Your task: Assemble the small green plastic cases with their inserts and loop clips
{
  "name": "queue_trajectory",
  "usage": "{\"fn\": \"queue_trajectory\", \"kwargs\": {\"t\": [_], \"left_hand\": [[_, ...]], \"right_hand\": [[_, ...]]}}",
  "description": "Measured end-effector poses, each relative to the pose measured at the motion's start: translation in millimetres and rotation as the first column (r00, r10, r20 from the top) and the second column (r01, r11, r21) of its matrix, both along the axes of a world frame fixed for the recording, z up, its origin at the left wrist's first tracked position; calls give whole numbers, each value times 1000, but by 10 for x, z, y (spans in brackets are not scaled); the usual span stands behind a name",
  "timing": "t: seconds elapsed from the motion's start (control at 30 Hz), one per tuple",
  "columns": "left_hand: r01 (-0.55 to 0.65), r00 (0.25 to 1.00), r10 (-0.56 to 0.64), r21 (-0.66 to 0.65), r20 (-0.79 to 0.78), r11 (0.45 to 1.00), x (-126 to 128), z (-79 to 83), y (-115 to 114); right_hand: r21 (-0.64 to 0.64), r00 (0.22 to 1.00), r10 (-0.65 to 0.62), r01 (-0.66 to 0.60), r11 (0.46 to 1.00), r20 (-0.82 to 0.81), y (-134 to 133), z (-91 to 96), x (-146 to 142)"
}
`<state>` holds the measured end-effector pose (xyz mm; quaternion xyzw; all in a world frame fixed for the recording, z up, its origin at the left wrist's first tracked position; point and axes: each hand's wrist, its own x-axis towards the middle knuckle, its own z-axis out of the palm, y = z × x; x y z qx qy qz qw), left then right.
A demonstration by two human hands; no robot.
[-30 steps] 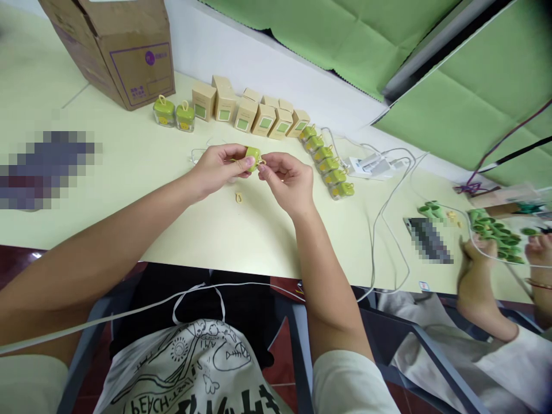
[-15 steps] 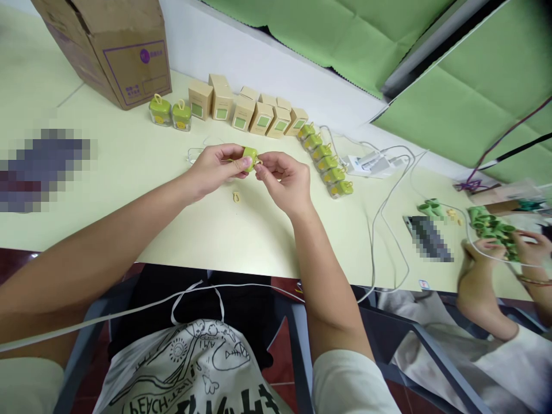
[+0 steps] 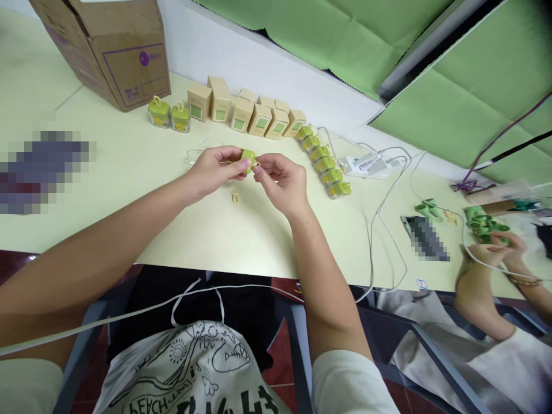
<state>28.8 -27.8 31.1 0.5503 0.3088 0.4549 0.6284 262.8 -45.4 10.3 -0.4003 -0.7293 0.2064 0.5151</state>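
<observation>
My left hand (image 3: 218, 171) is closed around a small container with a green lid (image 3: 248, 158), held on its side above the table. At the lid's top, my right hand (image 3: 282, 178) pinches a small yellow loop (image 3: 257, 163), mostly covered by my fingertips. Another yellow loop (image 3: 235, 198) lies on the table just below my hands. Behind my left wrist rests a clear object with a thin outline (image 3: 192, 156), partly hidden. Two finished-looking containers with green lids and yellow loops (image 3: 180, 117) stand farther back, and several more form a slanted row (image 3: 324, 164) right of my hands.
Several small cardboard boxes (image 3: 241, 114) line the wall beside a large carton (image 3: 133, 69). White cables run from a power strip (image 3: 366, 165) across the table. At right, a co-worker's hands (image 3: 495, 248) handle green pieces (image 3: 485, 224) near a phone (image 3: 425, 237).
My hands keep almost the same hold on the container and loop. The co-worker's hands have come closer together. The whole view has shifted slightly.
</observation>
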Motion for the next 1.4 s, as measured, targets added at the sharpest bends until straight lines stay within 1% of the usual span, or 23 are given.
{"fn": "queue_trajectory", "kwargs": {"t": [0.2,0.63,0.83,0.97,1.07,1.2,1.4], "left_hand": [[10,1000,-10,4,-3,1000,0,1,2],[-8,1000,8,-12,-18,1000,6,-7,3],[-3,1000,3,-10,-18,1000,2,-15,10],[-10,1000,9,-20,-30,1000,-2,-14,12],[-6,1000,5,-30,-18,1000,-1,-15,8],[9,1000,-9,-32,11,999,4,-13,0],[-16,1000,15,-49,-10,999,3,7,-9]], "right_hand": [[-24,1000,-4,4,1000,7,-9,22,-10],[-6,1000,23,-23,1000,12,8,-4,-3],[-15,1000,13,-13,1000,13,11,-13,-4],[-44,1000,17,-16,999,19,5,7,5],[-39,999,25,-24,999,32,-10,35,16],[-8,998,-26,26,1000,60,-14,42,16],[-1,997,-78,78,997,27,45,-13,1]]}}
